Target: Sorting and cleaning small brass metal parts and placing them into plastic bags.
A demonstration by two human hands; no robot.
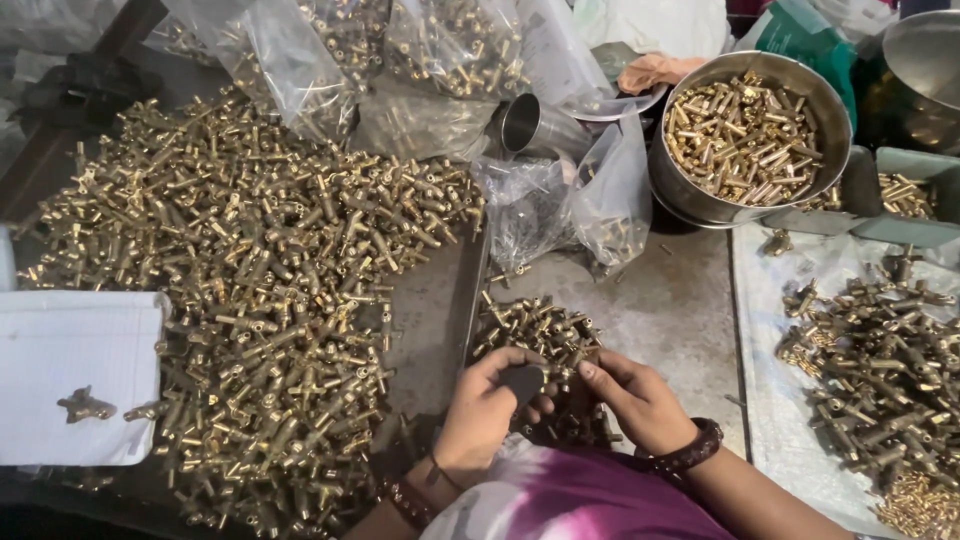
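My left hand point(485, 410) is curled around a small dark piece point(522, 382) held between thumb and fingers. My right hand point(632, 398), with a dark beaded bracelet on the wrist, meets it from the right, its fingertips pinching a small brass part point(568, 372) against the dark piece. Both hands hover over a small pile of brass fittings point(535, 325) on the grey surface just in front of me.
A large heap of brass fittings point(260, 280) fills the left. A steel bowl point(845, 130) of brass tubes stands at the back right, beside clear plastic bags point(560, 200) and a steel cup point(535, 125). More fittings point(880, 360) lie on a sheet at right; a white board point(70, 370) lies at left.
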